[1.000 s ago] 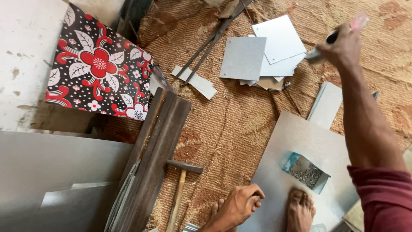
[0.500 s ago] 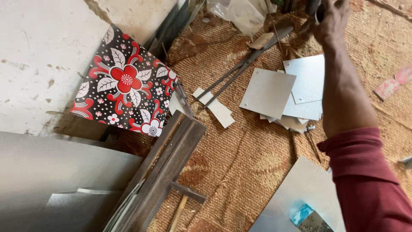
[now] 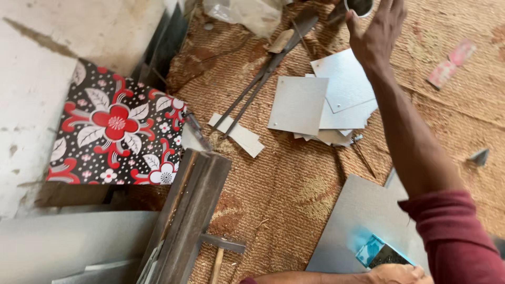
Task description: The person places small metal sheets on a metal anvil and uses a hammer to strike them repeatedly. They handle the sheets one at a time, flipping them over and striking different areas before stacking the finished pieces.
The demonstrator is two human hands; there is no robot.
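Note:
My right hand is stretched far up to the top edge, thumb and fingers spread on either side of a small round container with a dark inside. The frame cuts off the fingertips, so a grip cannot be told. Only a strip of my left hand shows at the bottom edge, resting on a large grey metal sheet. A blue-edged rectangular piece lies on that sheet just above the hand. A red sleeve covers my right upper arm.
A pile of square metal plates lies on the woven mat. Long metal strips, steel bars, a hammer and a floral red and black board sit to the left. Grey sheets fill the bottom left.
My right hand rose from beside the plates to the round container at the top. The marker it held is no longer seen. The view tilted up, pushing the sheet and left hand downward.

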